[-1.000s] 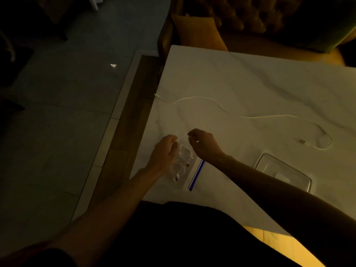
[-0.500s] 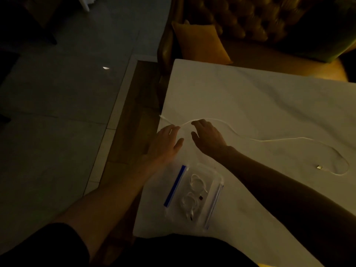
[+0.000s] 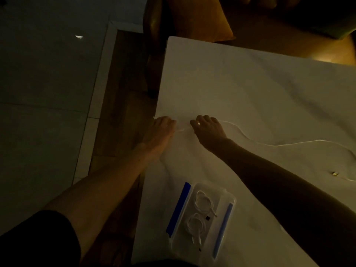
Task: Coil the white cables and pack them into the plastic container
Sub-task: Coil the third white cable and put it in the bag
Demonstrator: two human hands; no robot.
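2 coiled cables (image 3: 203, 202) lie side by side inside the clear plastic container (image 3: 233, 199), which sits on the near part of the white table (image 3: 250, 93) with a blue clip (image 3: 179, 209) along each of its 2 long sides.

Beyond it, both forearms reach to the loose cable (image 3: 289, 144). The left hand (image 3: 163, 130) is at the table's left edge, fingers curled and pinching the cable close to its end. The right hand (image 3: 209, 130) is just beside it, fingers bent down and closed over the same cable, with a short stretch running between the 2 hands.

From the right hand the cable snakes right across the tabletop, bends back near the picture's edge and ends in a small connector (image 3: 335, 173) lying flat.

Farther off, a yellow cushion (image 3: 202, 20) rests on dark seating behind the table, and grey floor (image 3: 48, 74) spreads to the left.
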